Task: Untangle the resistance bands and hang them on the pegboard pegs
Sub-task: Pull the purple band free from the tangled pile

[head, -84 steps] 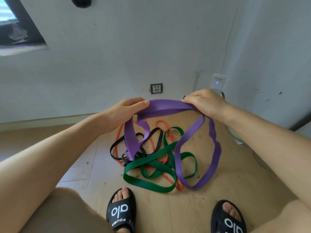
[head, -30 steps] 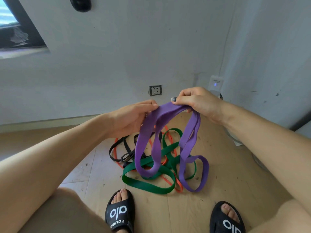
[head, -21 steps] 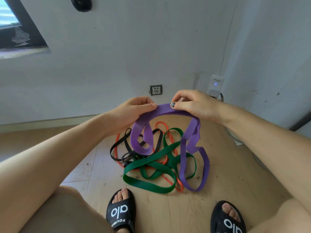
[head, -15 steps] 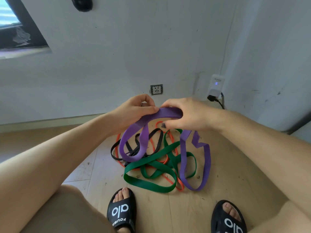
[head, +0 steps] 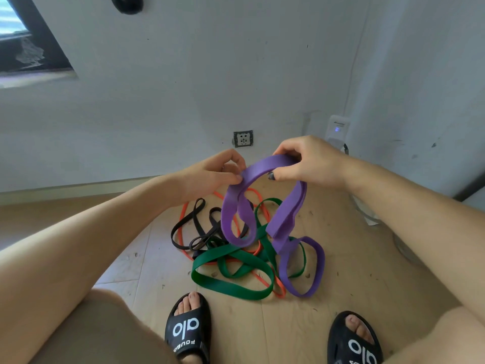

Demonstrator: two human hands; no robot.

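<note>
Four bands: purple, green, orange and black, all on or above the wooden floor (head: 341, 298), between the person's feet and the far wall.
Purple band (head: 286, 216): lifted at its top into an arch between the two hands; one loop hung down on the left, a doubled strand dropped on the right, and its lowest loop lay on the floor at the near right of the pile.
Green band (head: 231, 286): flat on the floor, nearest the feet, crossing under the purple loops.
Orange band (head: 278, 292): thin, on the floor, threaded under the green one.
Black band (head: 183, 227): thin, on the floor at the far left of the pile.
Key relation: the held arch ran left to right, with the hanging purple strands straight below both hands and directly over the tangle; the right hand sat a little higher and farther.
Left hand (head: 214, 173): fingers curled, thumb and fingertips pinching the left end of the arch.
Right hand (head: 309, 161): fingers curled over the top of the arch, thumb beneath, gripping it.
Pegboard: not in view.
Judgement: freeing the purple band looked well begun; whether its floor loop was caught under the green could not be told.
</note>
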